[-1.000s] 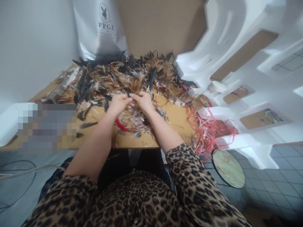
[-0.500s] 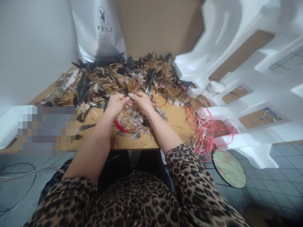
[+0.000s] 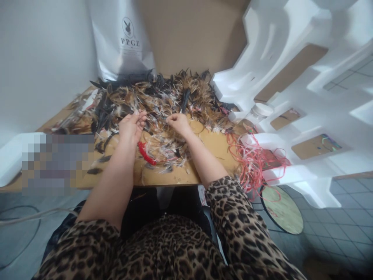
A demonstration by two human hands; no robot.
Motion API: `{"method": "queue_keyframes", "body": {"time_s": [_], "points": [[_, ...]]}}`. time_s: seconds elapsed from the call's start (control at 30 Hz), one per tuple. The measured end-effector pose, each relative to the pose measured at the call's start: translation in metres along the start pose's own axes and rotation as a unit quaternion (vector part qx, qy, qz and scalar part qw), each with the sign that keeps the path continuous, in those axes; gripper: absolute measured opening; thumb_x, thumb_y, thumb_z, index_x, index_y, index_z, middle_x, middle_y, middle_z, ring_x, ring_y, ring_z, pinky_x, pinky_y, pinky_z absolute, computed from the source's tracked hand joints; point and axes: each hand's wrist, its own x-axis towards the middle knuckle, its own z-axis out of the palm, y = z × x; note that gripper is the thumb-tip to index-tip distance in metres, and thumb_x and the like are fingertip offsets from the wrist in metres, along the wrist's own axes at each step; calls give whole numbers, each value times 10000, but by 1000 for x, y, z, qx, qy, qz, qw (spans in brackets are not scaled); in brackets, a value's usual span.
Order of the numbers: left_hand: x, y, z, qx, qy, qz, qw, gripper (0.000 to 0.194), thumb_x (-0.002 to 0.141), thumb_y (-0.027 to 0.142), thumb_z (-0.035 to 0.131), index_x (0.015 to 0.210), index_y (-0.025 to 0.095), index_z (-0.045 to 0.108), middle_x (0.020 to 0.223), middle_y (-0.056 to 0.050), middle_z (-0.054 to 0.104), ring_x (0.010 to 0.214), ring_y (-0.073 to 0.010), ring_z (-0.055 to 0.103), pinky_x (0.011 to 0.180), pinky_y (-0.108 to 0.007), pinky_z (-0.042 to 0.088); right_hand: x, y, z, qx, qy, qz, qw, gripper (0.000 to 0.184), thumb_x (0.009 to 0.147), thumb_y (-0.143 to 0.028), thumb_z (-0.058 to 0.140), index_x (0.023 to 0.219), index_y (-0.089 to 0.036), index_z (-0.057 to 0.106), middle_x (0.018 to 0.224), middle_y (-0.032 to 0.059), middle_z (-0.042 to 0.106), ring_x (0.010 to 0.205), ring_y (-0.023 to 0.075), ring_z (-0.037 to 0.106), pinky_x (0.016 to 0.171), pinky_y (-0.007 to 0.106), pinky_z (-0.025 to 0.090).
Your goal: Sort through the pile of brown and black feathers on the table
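Note:
A big heap of brown, black and white feathers (image 3: pixel 157 97) covers the far half of a cardboard-topped table (image 3: pixel 215 146). My left hand (image 3: pixel 131 126) rests on the near edge of the heap, fingers stretched and slightly apart, with nothing in them. My right hand (image 3: pixel 179 121) lies a short way to the right, fingers curled into a pinch on feathers at the heap's edge. Between my forearms lie loose pale feather scraps (image 3: pixel 166 149) and a red-handled tool (image 3: pixel 145 153).
A silver bag marked PPGZ (image 3: pixel 125 39) stands behind the heap. White foam packing (image 3: pixel 291 77) rises at the right, with a clear jar (image 3: pixel 259 112) beside it. Tangled red strings (image 3: pixel 256 159) hang off the table's right edge. A round board (image 3: pixel 281 208) lies on the tiled floor.
My hands were together pinching feathers; they have parted. The left hand moved left and opened over the heap, while the right stays pinched.

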Motion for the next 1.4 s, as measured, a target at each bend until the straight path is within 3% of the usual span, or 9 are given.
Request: {"method": "queue_keyframes", "body": {"time_s": [0.13,0.33,0.47,0.6,0.73,0.87,1.2,1.4], "points": [[1,-2,-1,-8,-21,2,1000,76,795,150,563,753,107,609,699,-51,679,530,-53,594,432,-115,412,6,-13,0,-158,-34,-6,987,185,710,-268,527,763,-194,688,768,8,680,753,143,601,723,253,434],[1,-4,-2,-5,-43,-8,999,62,780,166,588,774,109,613,713,-52,682,537,-53,596,438,-113,415,15,-21,18,-273,-56,53,959,359,733,-500,511,835,-203,684,875,79,676,848,201,605,759,302,444],[0,-6,-2,6,-52,-18,998,73,786,163,578,798,105,621,735,-61,686,554,-55,601,448,-112,421,16,-14,27,-303,-57,57,950,250,767,-349,491,850,-207,679,910,84,669,868,199,606,765,301,444],[0,-6,-3,8,-58,-52,997,83,802,152,553,806,100,618,756,-72,687,573,-64,611,452,-117,427,13,-5,13,-268,-18,-29,963,225,782,-259,467,871,-218,669,935,49,648,899,180,581,822,303,424],[2,-7,-4,-1,-59,-85,995,67,801,137,552,794,108,612,802,-78,689,599,-70,623,464,-118,439,11,-1,-7,-151,39,-139,978,207,783,-232,488,887,-189,662,939,41,604,902,145,554,858,274,408],[2,-8,-6,4,-70,-123,990,45,791,130,566,789,121,610,862,-86,688,641,-76,636,492,-122,462,10,-3,-14,-46,77,-199,976,183,790,-221,492,861,-183,657,943,51,581,946,142,535,890,278,399],[-8,-5,-5,15,-187,-247,951,136,818,107,490,790,98,623,855,-140,680,658,-127,646,474,-154,478,6,-12,-10,16,117,-225,967,193,823,-276,480,860,-190,649,963,60,556,970,143,515,914,288,384],[-15,-1,-1,17,-185,-262,947,137,796,62,499,771,92,630,790,-117,674,593,-94,615,468,-141,472,7,-8,-6,4,135,-209,969,188,826,-278,476,856,-193,642,966,59,551,969,141,516,902,276,390]]}}
